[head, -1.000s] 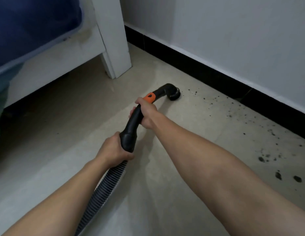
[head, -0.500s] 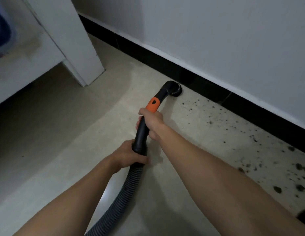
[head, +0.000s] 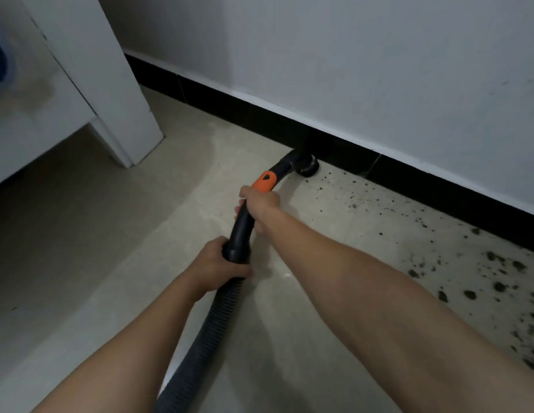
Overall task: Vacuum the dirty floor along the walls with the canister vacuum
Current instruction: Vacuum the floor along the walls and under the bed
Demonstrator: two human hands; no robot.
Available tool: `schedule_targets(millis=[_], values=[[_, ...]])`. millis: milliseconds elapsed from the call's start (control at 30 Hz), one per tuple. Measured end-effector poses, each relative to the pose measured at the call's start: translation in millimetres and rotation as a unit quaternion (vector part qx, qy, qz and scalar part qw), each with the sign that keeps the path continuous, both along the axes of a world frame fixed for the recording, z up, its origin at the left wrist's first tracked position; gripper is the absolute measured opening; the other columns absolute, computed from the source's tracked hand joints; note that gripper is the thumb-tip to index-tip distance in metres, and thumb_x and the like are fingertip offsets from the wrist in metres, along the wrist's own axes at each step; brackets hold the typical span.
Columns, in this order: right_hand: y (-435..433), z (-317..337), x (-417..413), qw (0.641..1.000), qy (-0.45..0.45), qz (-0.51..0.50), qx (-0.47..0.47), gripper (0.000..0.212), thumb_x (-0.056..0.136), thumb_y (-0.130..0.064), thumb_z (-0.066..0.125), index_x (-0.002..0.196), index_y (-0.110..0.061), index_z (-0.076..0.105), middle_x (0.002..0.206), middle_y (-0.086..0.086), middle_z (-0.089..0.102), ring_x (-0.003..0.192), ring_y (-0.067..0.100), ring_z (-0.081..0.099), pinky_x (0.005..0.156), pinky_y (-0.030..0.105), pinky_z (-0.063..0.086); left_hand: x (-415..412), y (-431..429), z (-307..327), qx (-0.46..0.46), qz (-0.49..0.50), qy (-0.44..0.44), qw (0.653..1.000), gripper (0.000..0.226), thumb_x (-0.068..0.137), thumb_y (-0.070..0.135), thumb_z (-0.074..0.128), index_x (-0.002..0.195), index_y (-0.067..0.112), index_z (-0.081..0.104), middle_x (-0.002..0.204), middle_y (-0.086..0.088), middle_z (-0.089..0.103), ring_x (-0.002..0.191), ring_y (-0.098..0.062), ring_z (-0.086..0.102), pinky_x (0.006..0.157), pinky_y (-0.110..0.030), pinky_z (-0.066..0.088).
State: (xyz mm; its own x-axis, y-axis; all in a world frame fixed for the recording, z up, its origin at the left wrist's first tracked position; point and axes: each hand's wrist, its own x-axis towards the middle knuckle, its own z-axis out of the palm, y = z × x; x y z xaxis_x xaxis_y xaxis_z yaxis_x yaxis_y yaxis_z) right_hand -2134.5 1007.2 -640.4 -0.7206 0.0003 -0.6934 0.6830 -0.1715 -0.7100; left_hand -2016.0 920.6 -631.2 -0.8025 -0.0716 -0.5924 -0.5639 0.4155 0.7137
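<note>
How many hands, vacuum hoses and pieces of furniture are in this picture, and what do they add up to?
Hands: 2, the left hand and the right hand, both gripping the vacuum
Vacuum hoses: 1, the black vacuum hose
Furniture: 1, the white furniture at the upper left
Total: 4

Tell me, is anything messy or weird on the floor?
Yes. Dark dirt specks are scattered over the pale floor along the black baseboard, thickest at the right. The vacuum nozzle sits at the left end of the mess; the floor left of it looks clean.
</note>
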Motion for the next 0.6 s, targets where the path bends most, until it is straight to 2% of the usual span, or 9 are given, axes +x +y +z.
schedule_targets(millis=[67,167,267,400,500,600], values=[[27,7,-11,1.000,0.008,-0.010,0.017,0.017,0.083,-0.006,0.067,0.097,-0.005,0.057,0.064,0.007,0.060,0.043,0.017,0.059,0.049,0.027,0.052,-1,18,-1,0.017,0.005,0.015,1.000,0.049,0.066,0.014,0.081,0.106,0.014,0.053,0.099,-0.007,0.061,0.087,-0.023,0.063,0.077,-0.039,0.057],[61,15,-17,1.000,0.008,-0.001,0.006,0.031,0.078,-0.005,0.074,0.105,-0.007,0.059,0.068,0.006,0.066,0.051,0.017,0.068,0.050,0.026,0.054,-4,34,4,0.012,-0.037,0.019,0.999,0.051,0.067,0.018,0.079,0.106,0.015,0.048,0.102,-0.008,0.058,0.090,-0.025,0.062,0.082,-0.045,0.056],[80,15,-17,0.999,0.004,-0.030,-0.035,0.034,0.078,-0.005,0.074,0.107,-0.008,0.057,0.070,0.007,0.067,0.051,0.016,0.068,0.051,0.026,0.054,-10,36,11,0.003,-0.067,0.015,0.998,0.049,0.068,0.017,0.078,0.106,0.016,0.047,0.102,-0.009,0.058,0.090,-0.025,0.062,0.082,-0.044,0.056],[108,5,-20,0.987,-0.018,-0.116,-0.112,0.032,0.084,-0.010,0.073,0.112,-0.009,0.057,0.065,0.009,0.063,0.047,0.017,0.064,0.051,0.027,0.055,-8,38,11,-0.006,-0.108,-0.007,0.994,0.048,0.069,0.014,0.077,0.109,0.016,0.049,0.103,-0.009,0.060,0.091,-0.024,0.063,0.080,-0.040,0.056],[106,1,-25,0.984,-0.028,-0.129,-0.122,0.038,0.085,-0.013,0.074,0.118,-0.007,0.056,0.071,0.011,0.063,0.046,0.018,0.065,0.050,0.027,0.055,3,35,6,-0.004,-0.075,-0.008,0.997,0.046,0.072,0.011,0.075,0.110,0.015,0.050,0.102,-0.009,0.060,0.088,-0.023,0.063,0.075,-0.036,0.055],[73,3,-32,0.985,-0.019,-0.103,-0.140,0.035,0.085,-0.013,0.074,0.114,-0.008,0.057,0.059,0.007,0.064,0.048,0.018,0.065,0.053,0.028,0.056,8,15,9,-0.010,-0.029,-0.009,0.999,0.045,0.073,0.008,0.075,0.110,0.017,0.051,0.100,-0.010,0.061,0.087,-0.025,0.063,0.070,-0.035,0.055]])
